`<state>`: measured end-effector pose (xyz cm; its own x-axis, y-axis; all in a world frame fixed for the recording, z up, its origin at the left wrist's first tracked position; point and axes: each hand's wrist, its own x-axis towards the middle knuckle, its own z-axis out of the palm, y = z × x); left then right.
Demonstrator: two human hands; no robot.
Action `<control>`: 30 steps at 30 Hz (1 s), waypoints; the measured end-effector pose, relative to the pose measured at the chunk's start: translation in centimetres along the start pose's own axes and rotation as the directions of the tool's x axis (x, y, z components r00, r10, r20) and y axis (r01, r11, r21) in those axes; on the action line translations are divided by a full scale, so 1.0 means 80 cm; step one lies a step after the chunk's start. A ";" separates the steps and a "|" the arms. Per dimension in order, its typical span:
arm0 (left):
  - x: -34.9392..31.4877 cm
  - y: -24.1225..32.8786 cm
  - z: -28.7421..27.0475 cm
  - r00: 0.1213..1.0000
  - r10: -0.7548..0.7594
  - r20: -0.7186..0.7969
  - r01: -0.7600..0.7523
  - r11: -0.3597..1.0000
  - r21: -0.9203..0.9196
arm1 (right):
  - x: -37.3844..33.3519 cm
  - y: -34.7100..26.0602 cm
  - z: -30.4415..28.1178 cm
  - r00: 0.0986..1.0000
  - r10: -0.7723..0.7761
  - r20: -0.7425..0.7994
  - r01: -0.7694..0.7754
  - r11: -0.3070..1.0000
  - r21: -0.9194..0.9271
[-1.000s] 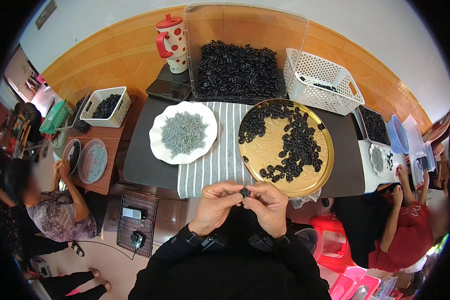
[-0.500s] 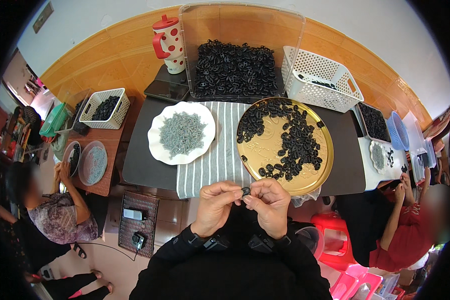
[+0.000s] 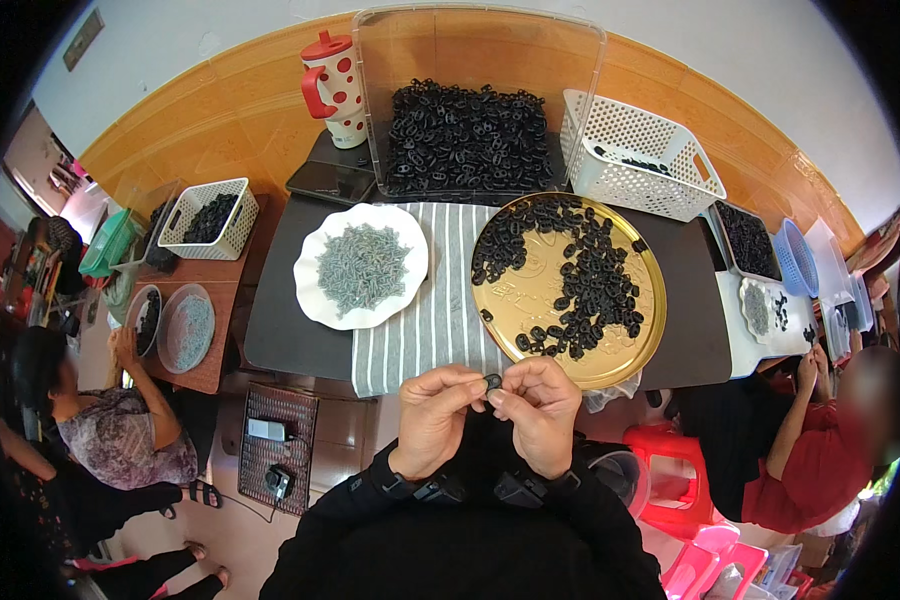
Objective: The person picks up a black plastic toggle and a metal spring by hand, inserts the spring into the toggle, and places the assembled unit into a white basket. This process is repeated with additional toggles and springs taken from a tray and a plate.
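Pinching one small black piece (image 3: 493, 382) between two bare hands

Both hands are closed at the fingertips around the same piece: the left hand (image 3: 432, 415) grips it from the left with thumb and forefinger, the right hand (image 3: 538, 410) from the right. Fingers hide much of it. The piece is at the near side of the worktop (image 3: 692, 310), by the near end of a striped cloth (image 3: 455, 310).

Left of the hands and farther off, a white wavy-edged plate (image 3: 307, 262) holds a heap of grey pins (image 3: 362, 262); its right side overlaps the cloth. To the right, a round gold tray (image 3: 520, 300) carries scattered black parts (image 3: 592, 290), thickest along its far and right sides, with bare gold at the near right and centre left.

At the far side stands a clear bin (image 3: 480, 9) with a deep pile of similar parts. A white basket (image 3: 635, 190) is to its right, a spotted mug (image 3: 342, 90) to its left, and a dark flat slab (image 3: 332, 182) lies nearer than the mug. Two other people sit farther out, one left (image 3: 130, 430), one right (image 3: 820, 465).
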<state>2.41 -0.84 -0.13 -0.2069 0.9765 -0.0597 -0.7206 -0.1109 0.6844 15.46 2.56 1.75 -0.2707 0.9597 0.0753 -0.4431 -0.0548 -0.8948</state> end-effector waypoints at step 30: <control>0.009 0.007 -0.008 0.980 -0.198 -0.022 0.191 0.965 -0.178 | 0.008 -0.006 0.003 0.999 0.046 -0.002 -0.046 0.999 0.000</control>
<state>1.39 -0.29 -0.25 -0.0747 0.9747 -0.2104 -0.8527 0.0469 0.5203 15.29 3.10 2.31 -0.2897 0.9566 0.0330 -0.4304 -0.0995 -0.8971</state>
